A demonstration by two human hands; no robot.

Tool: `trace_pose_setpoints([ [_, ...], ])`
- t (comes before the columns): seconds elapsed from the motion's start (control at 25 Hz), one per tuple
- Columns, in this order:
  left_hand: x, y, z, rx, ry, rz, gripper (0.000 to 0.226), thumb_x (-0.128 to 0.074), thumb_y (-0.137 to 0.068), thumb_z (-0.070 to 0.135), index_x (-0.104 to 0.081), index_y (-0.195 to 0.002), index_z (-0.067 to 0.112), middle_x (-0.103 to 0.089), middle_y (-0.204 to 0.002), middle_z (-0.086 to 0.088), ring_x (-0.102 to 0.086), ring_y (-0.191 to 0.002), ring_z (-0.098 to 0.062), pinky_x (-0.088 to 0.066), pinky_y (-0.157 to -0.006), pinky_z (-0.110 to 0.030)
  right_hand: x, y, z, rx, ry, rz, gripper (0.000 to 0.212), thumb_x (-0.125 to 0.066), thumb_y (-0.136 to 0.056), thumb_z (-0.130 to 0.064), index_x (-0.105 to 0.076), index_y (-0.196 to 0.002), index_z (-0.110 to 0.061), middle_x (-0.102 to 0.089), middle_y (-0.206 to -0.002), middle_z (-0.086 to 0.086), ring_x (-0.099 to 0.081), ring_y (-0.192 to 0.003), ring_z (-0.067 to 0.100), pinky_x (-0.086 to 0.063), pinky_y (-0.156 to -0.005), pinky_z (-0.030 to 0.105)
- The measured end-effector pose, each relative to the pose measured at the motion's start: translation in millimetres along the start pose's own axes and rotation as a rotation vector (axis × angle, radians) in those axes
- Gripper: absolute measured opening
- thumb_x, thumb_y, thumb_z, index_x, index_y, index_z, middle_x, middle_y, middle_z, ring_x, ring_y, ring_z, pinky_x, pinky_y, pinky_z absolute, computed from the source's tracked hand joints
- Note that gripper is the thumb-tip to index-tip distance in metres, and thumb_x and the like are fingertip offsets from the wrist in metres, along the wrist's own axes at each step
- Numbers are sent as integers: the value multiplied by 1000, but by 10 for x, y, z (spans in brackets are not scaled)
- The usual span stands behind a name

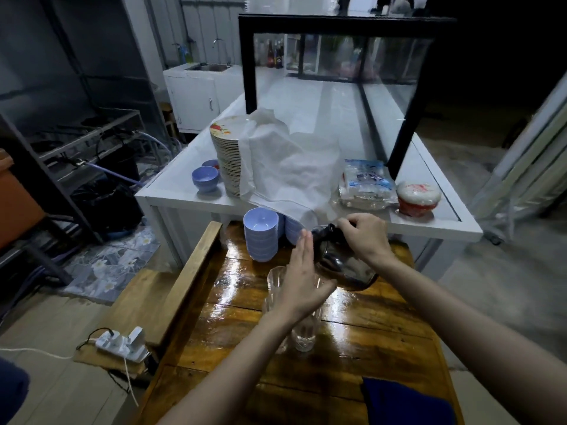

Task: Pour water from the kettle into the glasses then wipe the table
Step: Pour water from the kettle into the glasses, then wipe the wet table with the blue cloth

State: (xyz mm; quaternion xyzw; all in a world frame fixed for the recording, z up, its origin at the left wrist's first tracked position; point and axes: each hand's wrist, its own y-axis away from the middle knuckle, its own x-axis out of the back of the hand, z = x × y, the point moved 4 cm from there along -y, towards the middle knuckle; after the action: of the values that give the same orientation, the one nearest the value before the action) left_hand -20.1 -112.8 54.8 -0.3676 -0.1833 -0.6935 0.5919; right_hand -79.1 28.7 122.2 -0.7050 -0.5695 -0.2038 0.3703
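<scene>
The right hand (365, 237) is clamping the dark kettle (340, 262), tilting it left over the glasses (277, 282) mid-table; the left hand (302, 280), fingers flat and open, is steadying them. Overshooting the narrow rim risks flooding the glossy wooden table (368, 332).

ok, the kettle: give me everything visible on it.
The kettle is dark, glossy and rounded, apparently glass or polished ceramic, with highlights on its belly. It is tilted, held above the wet wooden table near the clear ribbed glasses. The right hand closes around its top; the left hand, fingers straight, lies flat against its side. No water stream is discernible.
</scene>
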Motion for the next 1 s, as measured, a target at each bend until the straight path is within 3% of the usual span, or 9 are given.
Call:
trace_pose_setpoints([
  [0.12,-60,-132,227,-129,-51,-70,94,-63,-87,36,-2,-155,12,3,-163,-4,9,-149,-12,-3,-123,-34,168,181,478,-281,-209,58,43,-53,-89,-28,-52,-53,-5,-48,-54,8,-44,-54,21,-33,-57,33],
  [0.24,-324,-267,493,-276,-171,-171,87,-61,-88,30,-9,-155,9,-5,-163,-9,4,-150,-17,2,-122,-31,207,483,1052,-578,-472,152,36,-54,-78,-38,-61,-59,-8,-52,-61,5,-49,-62,22,-37,-59,32],
  [0.36,-800,-336,740,-348,-250,-331,82,-57,-91,29,-9,-154,6,-6,-163,-13,1,-151,-22,1,-123,-34,249,840,1574,-794,-665,257,26,-55,-82,-28,-65,-62,-14,-60,-66,3,-56,-65,20,-44,-61,33],
  [0.48,-1241,-313,829,-365,-270,-472,82,-55,-93,32,-7,-154,7,-3,-163,-12,3,-151,-22,-1,-123,-37,321,1140,1960,-930,-734,337,21,-55,-86,-20,-67,-70,-15,-62,-66,2,-58,-63,19,-46,-56,25],
  [0.64,-1690,-271,858,-407,-299,-602,82,-56,-93,28,-5,-155,9,1,-163,-11,5,-151,-20,8,-117,-26,331,1415,2359,-1096,-796,398,21,-52,-90,-17,-62,-72,-12,-55,-62,4,-47,-53,14,-39,-48,24],
  [0.88,-2098,-316,888,-406,-301,-645,85,-58,-91,23,-3,-155,11,2,-163,-9,6,-150,-20,4,-119,-30,235,1555,2776,-1196,-874,467,24,-50,-89,-18,-57,-66,-16,-52,-61,3,-45,-52,14,-38,-41,19],
  [1.0,-2168,-322,877,-396,-336,-606,84,-57,-91,21,-5,-155,9,-1,-163,-11,4,-151,-22,1,-121,-33,107,1558,2796,-1182,-948,453,24,-47,-91,-20,-56,-68,-18,-55,-67,1,-49,-59,13,-41,-50,22],
])
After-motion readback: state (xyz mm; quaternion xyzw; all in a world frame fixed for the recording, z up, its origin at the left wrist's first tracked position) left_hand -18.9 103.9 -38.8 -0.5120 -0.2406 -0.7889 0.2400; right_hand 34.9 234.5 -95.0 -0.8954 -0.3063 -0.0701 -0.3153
